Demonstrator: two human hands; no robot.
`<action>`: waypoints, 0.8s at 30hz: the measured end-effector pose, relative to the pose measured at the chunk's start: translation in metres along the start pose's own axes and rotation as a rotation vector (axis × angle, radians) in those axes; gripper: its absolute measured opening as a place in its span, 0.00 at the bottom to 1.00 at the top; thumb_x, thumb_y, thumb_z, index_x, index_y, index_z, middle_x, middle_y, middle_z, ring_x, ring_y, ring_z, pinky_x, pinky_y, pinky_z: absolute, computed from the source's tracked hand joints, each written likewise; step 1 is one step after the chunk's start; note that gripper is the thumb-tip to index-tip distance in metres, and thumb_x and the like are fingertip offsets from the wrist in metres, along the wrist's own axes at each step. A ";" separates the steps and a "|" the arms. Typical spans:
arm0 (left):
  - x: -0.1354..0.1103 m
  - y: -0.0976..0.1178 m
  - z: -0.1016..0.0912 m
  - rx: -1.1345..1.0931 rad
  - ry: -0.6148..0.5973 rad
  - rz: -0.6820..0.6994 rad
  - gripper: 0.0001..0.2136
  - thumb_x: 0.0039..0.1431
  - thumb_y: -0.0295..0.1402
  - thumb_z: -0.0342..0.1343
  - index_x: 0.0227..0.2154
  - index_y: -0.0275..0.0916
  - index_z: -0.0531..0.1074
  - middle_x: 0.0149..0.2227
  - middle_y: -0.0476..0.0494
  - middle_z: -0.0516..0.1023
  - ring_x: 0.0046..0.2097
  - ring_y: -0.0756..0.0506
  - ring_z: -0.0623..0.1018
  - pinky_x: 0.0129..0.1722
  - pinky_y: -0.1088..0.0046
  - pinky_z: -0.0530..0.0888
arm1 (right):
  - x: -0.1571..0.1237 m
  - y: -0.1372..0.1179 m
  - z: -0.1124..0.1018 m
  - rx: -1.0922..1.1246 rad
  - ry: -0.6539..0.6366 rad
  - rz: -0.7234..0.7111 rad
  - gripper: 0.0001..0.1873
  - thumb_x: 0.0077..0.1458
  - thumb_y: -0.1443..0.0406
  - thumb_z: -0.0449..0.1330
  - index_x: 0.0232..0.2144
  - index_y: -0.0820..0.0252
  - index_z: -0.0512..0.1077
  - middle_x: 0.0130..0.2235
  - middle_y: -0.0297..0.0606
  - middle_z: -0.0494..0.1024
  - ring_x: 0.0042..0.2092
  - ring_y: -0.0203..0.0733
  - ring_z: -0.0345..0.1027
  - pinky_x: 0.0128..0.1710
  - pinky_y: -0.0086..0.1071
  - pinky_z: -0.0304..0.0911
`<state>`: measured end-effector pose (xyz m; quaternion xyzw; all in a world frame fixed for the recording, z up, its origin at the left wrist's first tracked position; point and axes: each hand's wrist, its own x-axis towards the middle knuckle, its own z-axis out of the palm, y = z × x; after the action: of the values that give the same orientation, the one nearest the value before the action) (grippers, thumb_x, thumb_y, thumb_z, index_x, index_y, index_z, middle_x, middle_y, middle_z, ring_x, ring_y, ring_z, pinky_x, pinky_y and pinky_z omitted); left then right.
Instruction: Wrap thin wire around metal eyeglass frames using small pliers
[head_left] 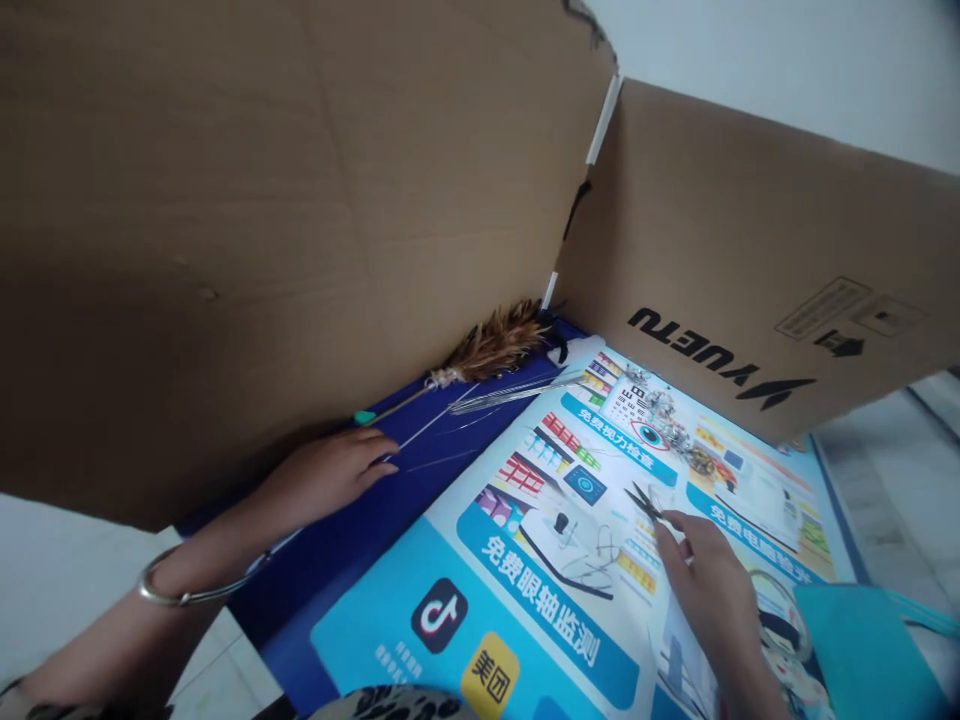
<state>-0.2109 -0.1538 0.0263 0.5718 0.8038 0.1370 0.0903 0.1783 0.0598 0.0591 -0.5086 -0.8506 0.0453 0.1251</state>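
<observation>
The left hand (341,465), at 8 o'clock, has its fingers drawn close to the thumb, with a narrow gap showing between the tips. They appear to pinch the near end of a thin pale rod (439,418), which runs from them toward 2 o'clock over the dark blue strip of the table (300,600). Just past the knuckles, toward 12 o'clock, lies the green end (364,417) of a stick that leads to a brown feather bundle (499,345) at 2 o'clock from the hand. Next to the feathers lies a bundle of clear strips (517,392).

The right hand (709,580), at 4 o'clock, has its thumb and fingers curled and closed around the handles of a small dark tool (646,503). The tool's two tips stand apart and point toward 11 o'clock, above the printed poster (555,500). Looped wires (600,550) lie at 8 o'clock from the tool, and a silvery cluster (667,420) sits between 12 and 1 o'clock from it. A teal item (862,645) lies beside the right wrist, between 3 and 4 o'clock
</observation>
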 end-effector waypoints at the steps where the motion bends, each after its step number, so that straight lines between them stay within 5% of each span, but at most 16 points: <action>1: 0.002 0.002 0.003 0.012 -0.016 0.031 0.12 0.57 0.40 0.48 0.39 0.42 0.73 0.42 0.44 0.75 0.44 0.44 0.73 0.46 0.71 0.66 | -0.001 -0.002 0.000 -0.003 0.011 -0.004 0.17 0.55 0.54 0.48 0.41 0.55 0.68 0.43 0.39 0.72 0.31 0.38 0.68 0.30 0.32 0.62; 13: 0.029 0.022 0.027 0.328 -0.103 0.152 0.07 0.55 0.28 0.46 0.29 0.37 0.70 0.33 0.39 0.74 0.37 0.41 0.74 0.33 0.68 0.67 | -0.004 -0.002 0.008 -0.152 -0.066 -0.132 0.16 0.57 0.57 0.45 0.41 0.52 0.69 0.44 0.35 0.73 0.44 0.43 0.69 0.38 0.34 0.66; 24: 0.023 0.004 0.026 0.125 -0.114 0.117 0.06 0.53 0.28 0.46 0.25 0.40 0.68 0.29 0.46 0.73 0.33 0.46 0.73 0.33 0.72 0.64 | -0.009 -0.007 0.010 -0.264 -0.230 -0.275 0.15 0.59 0.59 0.45 0.42 0.51 0.69 0.41 0.36 0.74 0.41 0.43 0.70 0.34 0.33 0.65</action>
<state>-0.2070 -0.1283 0.0034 0.6292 0.7695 0.0589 0.0920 0.1732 0.0491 0.0493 -0.3915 -0.9191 -0.0262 -0.0354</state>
